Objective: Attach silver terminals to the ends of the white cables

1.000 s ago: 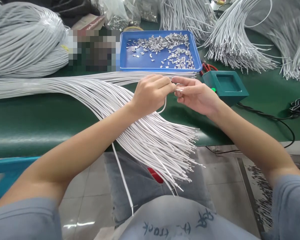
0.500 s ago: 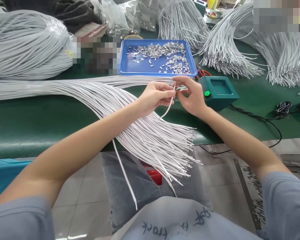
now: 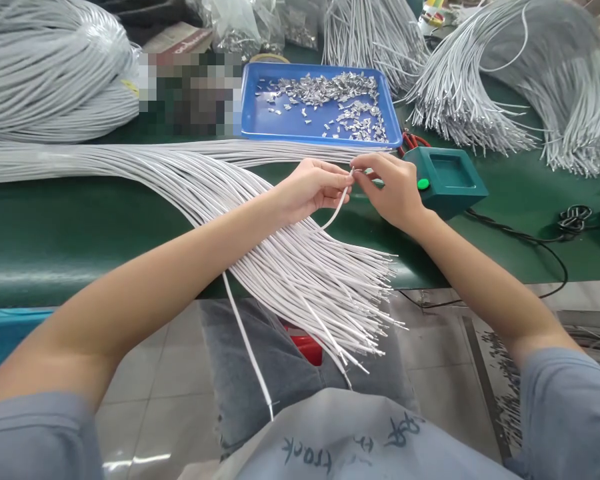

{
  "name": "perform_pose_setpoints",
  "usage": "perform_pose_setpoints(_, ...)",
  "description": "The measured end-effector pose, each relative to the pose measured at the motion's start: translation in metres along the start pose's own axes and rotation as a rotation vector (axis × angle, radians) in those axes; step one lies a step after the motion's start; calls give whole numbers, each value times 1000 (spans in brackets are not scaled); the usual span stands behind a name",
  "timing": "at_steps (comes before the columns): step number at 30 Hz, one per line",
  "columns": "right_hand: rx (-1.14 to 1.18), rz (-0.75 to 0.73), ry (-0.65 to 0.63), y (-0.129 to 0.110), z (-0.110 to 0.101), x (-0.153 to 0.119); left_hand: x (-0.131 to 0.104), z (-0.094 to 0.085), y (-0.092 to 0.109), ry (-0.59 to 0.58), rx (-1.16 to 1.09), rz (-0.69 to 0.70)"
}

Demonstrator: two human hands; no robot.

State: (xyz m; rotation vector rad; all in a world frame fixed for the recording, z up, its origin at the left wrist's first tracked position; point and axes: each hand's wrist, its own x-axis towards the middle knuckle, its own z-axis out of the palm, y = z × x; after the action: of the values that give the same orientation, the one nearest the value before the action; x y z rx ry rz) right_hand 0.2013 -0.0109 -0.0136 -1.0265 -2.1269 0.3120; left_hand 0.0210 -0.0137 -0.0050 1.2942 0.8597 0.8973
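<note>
Above the table my left hand (image 3: 317, 188) pinches a single white cable (image 3: 338, 211) close to its end, and the cable's length curves down behind the fingers. My right hand (image 3: 391, 187) has its thumb and index finger closed at the tip of that same cable, touching it beside my left fingertips. The tip itself is mostly covered by the fingers. Beneath my left forearm a thick bundle of white cables (image 3: 300, 267) fans out over the table edge, with bare wire at the ends. One loose cable (image 3: 245, 340) hangs down apart from the bundle.
A blue tray (image 3: 260, 121) with small metal terminals stands behind my hands. Right of them is a green box (image 3: 447, 175) with a green button and a black cord (image 3: 517, 235). Grey cable bundles (image 3: 55, 73) lie at the back left and back right (image 3: 473, 100).
The view has shifted slightly. My right thumb and index finger have closed in on the cable's tip, and my left fingers still hold the cable.
</note>
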Motion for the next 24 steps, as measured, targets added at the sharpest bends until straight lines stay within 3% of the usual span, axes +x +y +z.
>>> perform_pose_setpoints(5,-66,6,-33,-4,-3,2,0,0,2,-10,-22,-18)
perform_pose_setpoints(10,-41,46,-2,-8,-4,2,0,4,-1,55,56,23)
perform_pose_setpoints(13,182,153,45,-12,-2,2,-2,6,-3,109,227,158)
perform_pose_setpoints(17,718,406,-107,-24,1,2,-9,4,1,234,506,440)
perform_pose_setpoints(19,854,475,-148,-29,1,3,-11,4,2,261,541,514)
perform_pose_setpoints(21,754,465,-56,-32,-3,4,-10,5,1,268,479,492)
perform_pose_setpoints(24,188,336,117,-32,-18,5,-4,5,-5,213,306,300)
